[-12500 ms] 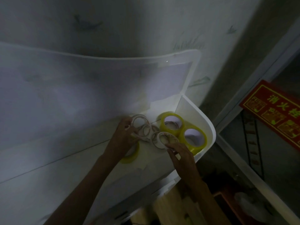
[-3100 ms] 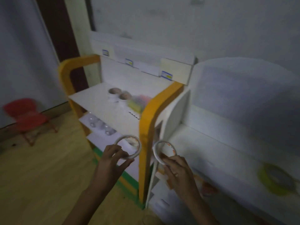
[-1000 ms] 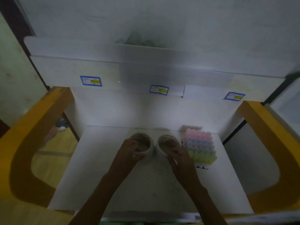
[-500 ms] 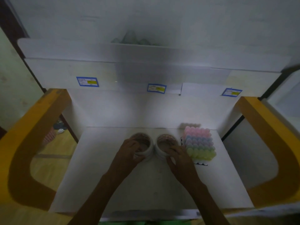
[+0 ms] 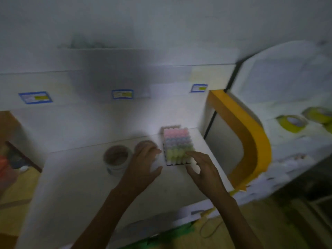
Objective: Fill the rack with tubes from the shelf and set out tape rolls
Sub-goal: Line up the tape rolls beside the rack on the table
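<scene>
- Both hands have come off the two tape rolls: half a second ago each cupped one, and now the left hand (image 5: 142,166) hovers over the right roll (image 5: 146,147) with loose, empty fingers, while the right hand (image 5: 201,168) has slid toward the rack.
- Right fingers (image 5: 190,153) are spread and touch the front edge of the rack (image 5: 177,146) of pastel tubes, grasping nothing.
- Left roll (image 5: 116,157) stands free mid-shelf, so this pair looks set out.
- Shelf (image 5: 75,186) has bare room to the left and front; the rack sits near its back right corner, tight against the yellow side panel (image 5: 251,141).
- Yellow rolls (image 5: 291,123) remain on the neighbouring shelf.
</scene>
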A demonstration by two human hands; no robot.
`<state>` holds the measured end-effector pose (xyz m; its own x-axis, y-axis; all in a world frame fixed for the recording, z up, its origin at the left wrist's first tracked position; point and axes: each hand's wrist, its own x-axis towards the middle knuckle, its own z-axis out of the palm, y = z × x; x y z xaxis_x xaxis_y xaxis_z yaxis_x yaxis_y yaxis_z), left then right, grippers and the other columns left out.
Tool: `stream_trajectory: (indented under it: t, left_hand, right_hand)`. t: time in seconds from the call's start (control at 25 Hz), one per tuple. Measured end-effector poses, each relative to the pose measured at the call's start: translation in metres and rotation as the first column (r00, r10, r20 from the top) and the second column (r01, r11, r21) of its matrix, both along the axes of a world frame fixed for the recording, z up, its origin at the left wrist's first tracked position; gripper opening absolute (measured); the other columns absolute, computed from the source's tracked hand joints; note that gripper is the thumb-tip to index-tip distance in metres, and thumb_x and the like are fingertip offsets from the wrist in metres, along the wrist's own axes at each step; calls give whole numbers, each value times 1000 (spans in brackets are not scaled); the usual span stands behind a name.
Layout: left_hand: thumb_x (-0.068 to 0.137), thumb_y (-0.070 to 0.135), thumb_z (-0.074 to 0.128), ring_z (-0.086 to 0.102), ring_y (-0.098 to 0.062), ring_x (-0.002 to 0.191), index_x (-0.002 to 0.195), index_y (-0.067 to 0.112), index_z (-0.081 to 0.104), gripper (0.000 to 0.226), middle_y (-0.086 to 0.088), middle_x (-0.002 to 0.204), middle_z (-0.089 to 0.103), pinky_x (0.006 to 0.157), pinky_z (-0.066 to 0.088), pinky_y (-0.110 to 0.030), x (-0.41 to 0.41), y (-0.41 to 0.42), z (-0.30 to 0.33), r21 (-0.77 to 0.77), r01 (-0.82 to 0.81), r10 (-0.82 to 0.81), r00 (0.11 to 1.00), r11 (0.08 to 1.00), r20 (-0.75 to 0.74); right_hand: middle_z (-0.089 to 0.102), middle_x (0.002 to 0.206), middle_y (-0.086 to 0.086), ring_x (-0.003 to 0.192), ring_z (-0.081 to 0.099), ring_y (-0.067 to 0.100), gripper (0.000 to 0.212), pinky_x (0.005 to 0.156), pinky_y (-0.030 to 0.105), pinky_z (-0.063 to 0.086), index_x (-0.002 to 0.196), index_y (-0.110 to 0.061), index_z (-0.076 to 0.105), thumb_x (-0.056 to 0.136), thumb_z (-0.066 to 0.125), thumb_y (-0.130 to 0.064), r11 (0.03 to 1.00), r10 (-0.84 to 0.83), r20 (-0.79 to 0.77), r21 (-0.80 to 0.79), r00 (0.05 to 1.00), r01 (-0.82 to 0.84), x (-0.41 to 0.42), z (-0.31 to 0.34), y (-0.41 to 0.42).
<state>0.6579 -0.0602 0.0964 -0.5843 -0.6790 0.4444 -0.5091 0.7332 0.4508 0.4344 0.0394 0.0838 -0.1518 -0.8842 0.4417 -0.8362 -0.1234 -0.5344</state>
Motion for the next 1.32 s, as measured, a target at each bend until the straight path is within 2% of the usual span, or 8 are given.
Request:
stream_trajectory:
  t: [0.16, 0.36, 0.52, 0.6, 0.72, 0.8, 1.12, 1.32]
  left_hand:
    - [79, 42, 54, 50, -20, 114, 117, 13, 60, 48, -5, 121, 57, 95, 47, -36, -76, 45, 6, -22, 114, -114, 994, 993, 6]
    - [86, 39, 61, 44, -14, 121, 126, 19, 55, 46, 2, 131, 50, 100, 42, -30, -187, 132, 14, -5, 227, -227, 973, 974, -37]
    - [81, 29, 67, 49, -15, 114, 119, 17, 60, 41, 0, 124, 54, 95, 45, -27, -273, 196, 16, -70, 310, -313, 949, 948, -38]
    - [79, 32, 62, 51, -15, 111, 118, 15, 62, 43, 0, 121, 57, 92, 48, -29, -315, 215, 15, -59, 345, -348, 936, 937, -46]
    - [75, 27, 72, 49, -15, 113, 122, 18, 59, 49, 4, 123, 54, 90, 51, -33, -377, 232, 12, -23, 374, -375, 927, 927, -10]
    - [75, 28, 73, 50, -16, 113, 122, 19, 59, 50, 4, 124, 54, 92, 50, -34, -416, 234, 6, -14, 397, -397, 918, 918, 4]
    - [69, 28, 74, 58, -26, 100, 116, 12, 61, 51, -6, 112, 61, 81, 55, -40, -585, 200, -8, -33, 410, -410, 912, 912, 0]
    - [76, 34, 66, 56, -23, 103, 116, 16, 59, 45, -4, 114, 61, 81, 52, -35, -685, 155, -4, -43, 392, -394, 918, 919, -45]
  right_hand:
    - [57, 130, -7, 118, 51, 13, 41, 91, 35, 51, 131, -25, 54, 92, 57, -37, 995, -98, 51, 14, 994, 97, -61, 8, 63]
    - [56, 132, -8, 119, 52, 13, 42, 90, 33, 53, 130, -27, 54, 92, 53, -45, 982, -191, 62, 4, 980, 191, -148, 11, 165]
    - [55, 132, -10, 118, 52, 12, 44, 89, 36, 54, 131, -30, 54, 90, 57, -45, 951, -309, 59, 41, 949, 307, -229, 4, 242]
    - [53, 133, -12, 118, 50, 9, 46, 90, 33, 53, 132, -32, 52, 90, 55, -49, 936, -350, 58, 61, 935, 346, -265, 5, 271]
    - [48, 127, -22, 114, 47, 1, 41, 94, 21, 44, 128, -34, 53, 89, 56, -46, 910, -413, 71, 64, 908, 409, -315, 10, 302]
    - [45, 125, -24, 115, 46, 1, 40, 96, 17, 38, 128, -34, 53, 89, 59, -41, 889, -457, 75, 82, 887, 451, -347, 11, 313]
    - [57, 129, -7, 115, 46, 5, 39, 99, 30, 43, 127, -29, 56, 89, 65, -32, 853, -517, 55, 120, 854, 509, -500, 5, 290]
    - [47, 133, -16, 123, 39, 2, 40, 99, 12, 26, 132, -32, 50, 93, 58, -34, 840, -519, 36, 204, 854, 502, -598, 18, 240]
